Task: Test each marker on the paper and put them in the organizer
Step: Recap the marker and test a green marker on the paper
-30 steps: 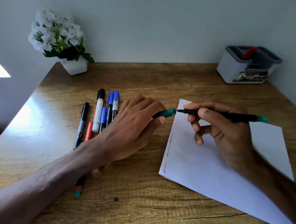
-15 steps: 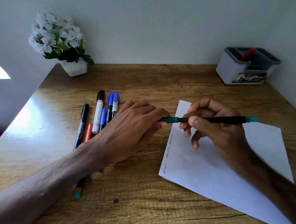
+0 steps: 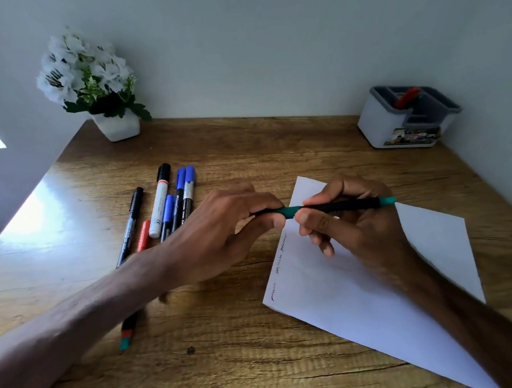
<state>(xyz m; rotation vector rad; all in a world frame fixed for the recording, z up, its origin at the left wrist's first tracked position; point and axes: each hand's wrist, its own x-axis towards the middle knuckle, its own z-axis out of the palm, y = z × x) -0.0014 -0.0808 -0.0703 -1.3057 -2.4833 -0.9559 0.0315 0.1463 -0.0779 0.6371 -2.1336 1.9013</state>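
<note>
In the head view, a green-capped marker (image 3: 336, 207) is held level above the far left corner of the paper (image 3: 360, 301). Its black barrel is pinched in the right hand (image 3: 349, 227), thumb in front and fingers curled behind. The green cap is gripped by the left hand (image 3: 221, 235) between thumb and fingertips. Cap and barrel appear joined, so the cap is judged to be seated or nearly so, though the joint itself is partly hidden by the thumbs.

The marker's long axis is laid almost straight left to right across the view, roughly parallel to the back wall. The capped end is pointed left toward the left hand; the green tail end is pointed right, just past the right hand's knuckles.

On progress: three short scribbles are seen along the paper's left edge, one reddish and two darker, so some testing is judged done. One red marker (image 3: 406, 97) is stood in the organizer (image 3: 376, 126) at the far right corner of the desk (image 3: 245, 140). The held marker is not yet put away. A group of markers (image 3: 171, 199) is left lying on the desk to the left, black, red, white and blue among them, and another marker (image 3: 128, 333) is partly hidden under the left forearm. Most of the task is therefore judged to remain.
</note>
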